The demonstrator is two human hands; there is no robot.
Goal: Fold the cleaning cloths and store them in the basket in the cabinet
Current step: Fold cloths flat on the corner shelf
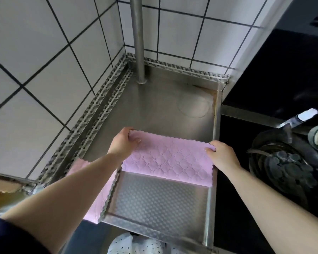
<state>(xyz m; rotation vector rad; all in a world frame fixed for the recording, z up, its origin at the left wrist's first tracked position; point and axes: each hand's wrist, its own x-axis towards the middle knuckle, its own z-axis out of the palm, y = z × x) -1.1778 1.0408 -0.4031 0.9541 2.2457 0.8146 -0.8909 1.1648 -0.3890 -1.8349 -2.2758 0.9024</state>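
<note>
A pink quilted cleaning cloth [165,158] is stretched flat over the steel counter [154,99], folded once with its fold line toward me. My left hand [122,142] pinches its far left corner. My right hand [222,154] pinches its far right corner. A second pink cloth [99,195] lies under my left forearm at the counter's left, partly hidden. No basket or cabinet shows in the view.
A steel pipe [139,43] rises from the counter's back corner against white tiled walls [35,61]. The embossed steel tray section [154,202] sits near me. To the right are a black stove top [264,79] and a gas burner [281,165].
</note>
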